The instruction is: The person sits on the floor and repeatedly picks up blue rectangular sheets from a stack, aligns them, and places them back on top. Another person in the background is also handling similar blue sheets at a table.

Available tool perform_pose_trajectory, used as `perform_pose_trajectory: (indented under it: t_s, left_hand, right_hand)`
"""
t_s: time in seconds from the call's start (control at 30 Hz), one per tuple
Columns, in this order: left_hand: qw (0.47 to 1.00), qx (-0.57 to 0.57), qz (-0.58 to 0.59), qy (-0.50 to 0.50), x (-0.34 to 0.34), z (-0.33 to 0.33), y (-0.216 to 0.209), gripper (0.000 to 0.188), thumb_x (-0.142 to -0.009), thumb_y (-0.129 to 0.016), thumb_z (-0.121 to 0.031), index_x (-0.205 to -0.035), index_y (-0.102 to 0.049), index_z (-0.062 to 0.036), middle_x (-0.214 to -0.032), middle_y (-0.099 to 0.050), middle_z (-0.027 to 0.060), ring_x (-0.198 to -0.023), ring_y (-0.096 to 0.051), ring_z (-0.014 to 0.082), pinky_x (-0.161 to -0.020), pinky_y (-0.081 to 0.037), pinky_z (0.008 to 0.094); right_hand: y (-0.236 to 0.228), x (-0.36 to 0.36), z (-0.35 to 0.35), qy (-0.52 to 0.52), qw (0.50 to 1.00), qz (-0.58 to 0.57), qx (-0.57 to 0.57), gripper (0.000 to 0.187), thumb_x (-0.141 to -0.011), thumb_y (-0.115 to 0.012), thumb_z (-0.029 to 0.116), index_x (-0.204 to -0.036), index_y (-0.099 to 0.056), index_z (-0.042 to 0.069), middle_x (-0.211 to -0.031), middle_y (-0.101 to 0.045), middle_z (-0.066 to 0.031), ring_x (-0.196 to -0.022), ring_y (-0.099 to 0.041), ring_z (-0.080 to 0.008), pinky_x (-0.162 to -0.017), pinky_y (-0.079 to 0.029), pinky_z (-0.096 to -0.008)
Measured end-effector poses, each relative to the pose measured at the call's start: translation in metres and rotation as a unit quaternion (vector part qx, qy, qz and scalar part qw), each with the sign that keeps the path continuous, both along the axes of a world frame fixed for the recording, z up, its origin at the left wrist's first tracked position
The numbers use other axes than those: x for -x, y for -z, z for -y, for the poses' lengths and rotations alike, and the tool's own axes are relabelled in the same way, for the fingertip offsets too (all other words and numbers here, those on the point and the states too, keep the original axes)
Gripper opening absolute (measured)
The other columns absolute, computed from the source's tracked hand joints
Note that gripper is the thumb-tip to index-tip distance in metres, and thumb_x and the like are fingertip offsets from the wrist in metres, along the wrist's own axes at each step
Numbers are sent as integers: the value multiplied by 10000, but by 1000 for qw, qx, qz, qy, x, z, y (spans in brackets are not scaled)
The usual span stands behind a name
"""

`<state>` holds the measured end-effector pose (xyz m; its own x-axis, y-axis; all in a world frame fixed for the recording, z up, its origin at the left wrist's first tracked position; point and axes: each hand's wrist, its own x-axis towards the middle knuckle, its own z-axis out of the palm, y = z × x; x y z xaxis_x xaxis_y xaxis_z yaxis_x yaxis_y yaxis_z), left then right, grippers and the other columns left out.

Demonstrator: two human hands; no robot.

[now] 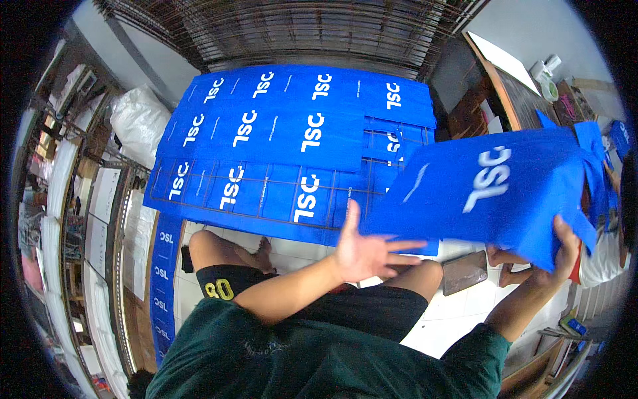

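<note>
A blue printed fabric sheet (pixel 438 179) with white lettering hangs tilted at the right, partly blurred. My right hand (pixel 565 249) is closed on its lower right corner, thumb uppermost. Just left of that sheet, my left hand (pixel 372 249) is held up with its fingers spread and nothing in it. Before me, several blue printed sheets (pixel 266 130) with the same white lettering lie in overlapping rows. A thin wire rack (pixel 279 218) lies over the nearer row. The held sheet covers the right end of these rows.
Stacked wire racks (pixel 306 33) stand at the back. A dark wooden table (pixel 508 86) with a white tape roll (pixel 548 90) is at the far right. Shelving (pixel 109 219) and a clear plastic bag (pixel 139 120) line the left. A grey flat panel (pixel 465 272) lies on the floor.
</note>
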<state>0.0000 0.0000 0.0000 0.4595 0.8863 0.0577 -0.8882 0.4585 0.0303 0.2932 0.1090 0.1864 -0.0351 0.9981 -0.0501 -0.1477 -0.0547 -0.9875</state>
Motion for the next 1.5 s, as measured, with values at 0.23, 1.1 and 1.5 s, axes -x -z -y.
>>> perform_pose_trajectory:
  t_s: [0.23,1.1,1.5]
  left_hand:
    - [942,147,-287,-96,79,14,-12,403,-656,-485,-61,-1055,-537,-75,-877,-610,67,-634,-611,178,-493,-499,247]
    - [271,41,-939,-206,133,-147,135,312,-681,-724,-200,-959,-661,-74,-1002,-606,173,-915,-607,326,-824,-495,401]
    - [248,21,-943,-219,139,-155,138,240,-705,-701,-172,-923,-673,-76,-993,-599,182,-923,-598,331,-821,-492,406]
  right_hand:
    - [42,49,-31,-127,992,20,-11,747,-591,-605,78,-1297,-384,-24,-1099,-547,-138,-961,-548,-238,-851,-451,-349]
    - [342,107,-199,125,907,401,40,458,-688,-749,170,-1065,-606,-47,-896,-651,-109,-836,-599,-187,-802,-442,-300]
    - [341,107,-198,139,885,443,28,432,-707,-743,234,-1039,-633,-20,-877,-669,-154,-846,-636,-252,-797,-470,-340]
